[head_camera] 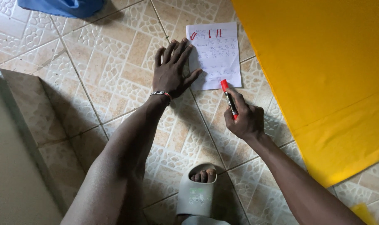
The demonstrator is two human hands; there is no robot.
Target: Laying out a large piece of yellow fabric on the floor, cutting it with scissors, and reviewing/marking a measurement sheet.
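Observation:
My left hand [171, 68] lies flat on the tiled floor with fingers spread, its fingertips and thumb resting on the left edge of a white paper sheet [216, 54]. The sheet carries handwritten notes and a few red marks along its top. A beaded bracelet [161, 94] circles my left wrist. My right hand [243, 118] grips a red marker [229, 100], capped end pointing up, just below the sheet's lower edge.
A large yellow fabric [323, 71] covers the floor to the right. A blue cloth item [62, 6] lies at the top left. A raised tiled step [35, 125] runs along the left. My foot in a grey slide sandal [197, 193] stands at the bottom centre.

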